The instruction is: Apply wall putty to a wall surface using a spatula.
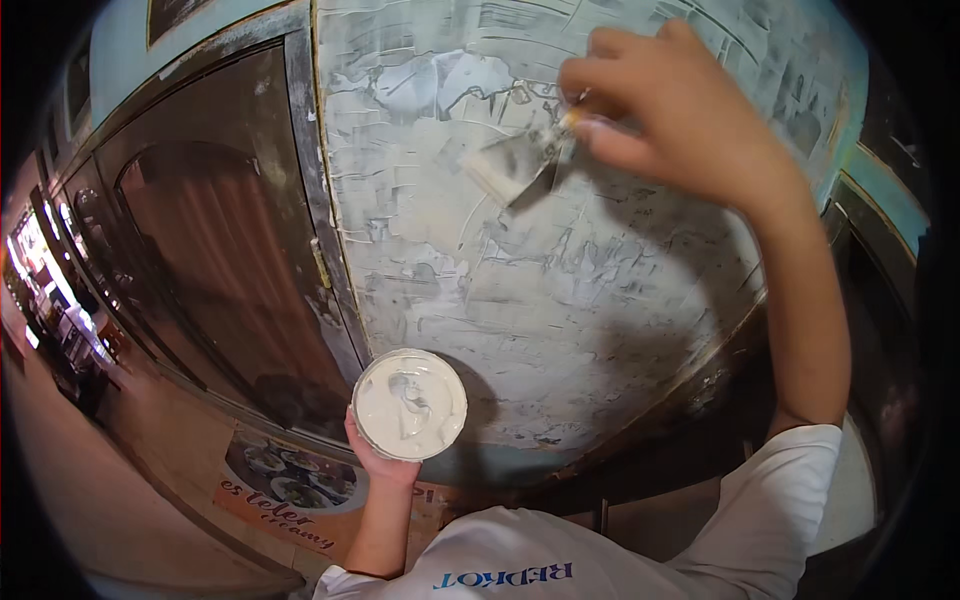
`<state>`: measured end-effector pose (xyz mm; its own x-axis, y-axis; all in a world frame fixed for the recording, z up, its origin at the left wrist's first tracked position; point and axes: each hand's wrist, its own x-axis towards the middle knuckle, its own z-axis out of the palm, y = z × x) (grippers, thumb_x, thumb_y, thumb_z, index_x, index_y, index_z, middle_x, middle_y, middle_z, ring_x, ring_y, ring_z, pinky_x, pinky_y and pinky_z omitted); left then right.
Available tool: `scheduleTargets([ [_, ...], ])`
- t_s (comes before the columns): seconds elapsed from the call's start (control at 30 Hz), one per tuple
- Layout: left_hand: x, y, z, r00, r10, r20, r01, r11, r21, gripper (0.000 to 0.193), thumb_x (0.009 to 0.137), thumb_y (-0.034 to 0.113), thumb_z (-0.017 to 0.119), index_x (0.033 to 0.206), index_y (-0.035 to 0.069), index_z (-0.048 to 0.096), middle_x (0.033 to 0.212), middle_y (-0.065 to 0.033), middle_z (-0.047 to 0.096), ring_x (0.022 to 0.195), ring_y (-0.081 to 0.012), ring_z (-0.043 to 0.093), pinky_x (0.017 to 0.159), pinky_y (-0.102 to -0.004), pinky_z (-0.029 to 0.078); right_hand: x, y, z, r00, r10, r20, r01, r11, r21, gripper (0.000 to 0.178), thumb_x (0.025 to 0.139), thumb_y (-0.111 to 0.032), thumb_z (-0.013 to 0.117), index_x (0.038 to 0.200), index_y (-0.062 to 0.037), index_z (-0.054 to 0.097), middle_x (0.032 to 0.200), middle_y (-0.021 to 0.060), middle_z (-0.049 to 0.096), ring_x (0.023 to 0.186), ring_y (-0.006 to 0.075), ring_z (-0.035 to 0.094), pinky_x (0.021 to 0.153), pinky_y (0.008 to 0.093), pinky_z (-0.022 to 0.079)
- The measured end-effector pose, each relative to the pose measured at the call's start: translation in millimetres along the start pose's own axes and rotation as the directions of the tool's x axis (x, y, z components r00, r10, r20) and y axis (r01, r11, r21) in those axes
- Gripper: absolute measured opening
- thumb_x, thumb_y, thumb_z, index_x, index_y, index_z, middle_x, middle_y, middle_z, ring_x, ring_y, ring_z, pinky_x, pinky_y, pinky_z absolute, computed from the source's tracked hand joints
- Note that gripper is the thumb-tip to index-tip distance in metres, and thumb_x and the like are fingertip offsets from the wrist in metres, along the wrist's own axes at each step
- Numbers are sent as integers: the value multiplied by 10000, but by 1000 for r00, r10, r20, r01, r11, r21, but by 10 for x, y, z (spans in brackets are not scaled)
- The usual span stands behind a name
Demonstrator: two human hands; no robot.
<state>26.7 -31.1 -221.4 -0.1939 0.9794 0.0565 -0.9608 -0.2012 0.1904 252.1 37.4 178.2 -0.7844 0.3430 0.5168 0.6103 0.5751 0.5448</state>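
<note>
In my raised right hand [640, 110] is a putty knife [515, 165], its handle pinched between fingers and thumb. The wide blade, smeared with pale paste, is at the wall [450, 210]; whether its edge touches cannot be made out. Rough off-white filler with streaks and bare grey patches covers that wall. Low and to the left, my left hand [385, 455] is wrapped round the side and underside of a round tub [458, 425]. Creamy white putty [410, 405] fills the tub, its surface stirred into ridges.
Left of the wall stands a dark wooden door [210, 220] in a worn frame [305, 130]. An orange printed banner [340, 525] lies on the tiled floor [165, 430] below. Dark wooden furniture or trim [720, 420] borders the wall at the lower right.
</note>
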Motion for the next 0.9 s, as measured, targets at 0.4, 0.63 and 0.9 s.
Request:
scheduleTargets([
  [0.4,23,-111,21,997,-59,52,60,998,-28,609,951,487,376,1408,94,457,1449,-109,457,1324,-320,428,1114,-484,333,-331,154,-276,995,83,-49,-90,982,-169,138,794,-191,649,899,-119,595,835,42,542,753,223,574,810,358,345],
  [0.63,5,-132,17,998,-64,22,64,998,4,612,948,499,378,1401,97,466,1435,-106,472,1311,-318,443,1108,-481,341,-129,-427,483,986,-103,131,101,995,18,142,787,-235,684,907,-174,637,874,44,594,888,214,619,865,410,382],
  [0.9,-55,-103,-47,1000,-22,-21,23,998,66,642,933,526,367,1405,101,458,1435,-99,470,1307,-312,447,1099,-482,357,-413,-156,262,995,91,34,-88,993,-77,112,821,-183,631,927,-149,629,851,58,583,840,240,598,849,418,363],
])
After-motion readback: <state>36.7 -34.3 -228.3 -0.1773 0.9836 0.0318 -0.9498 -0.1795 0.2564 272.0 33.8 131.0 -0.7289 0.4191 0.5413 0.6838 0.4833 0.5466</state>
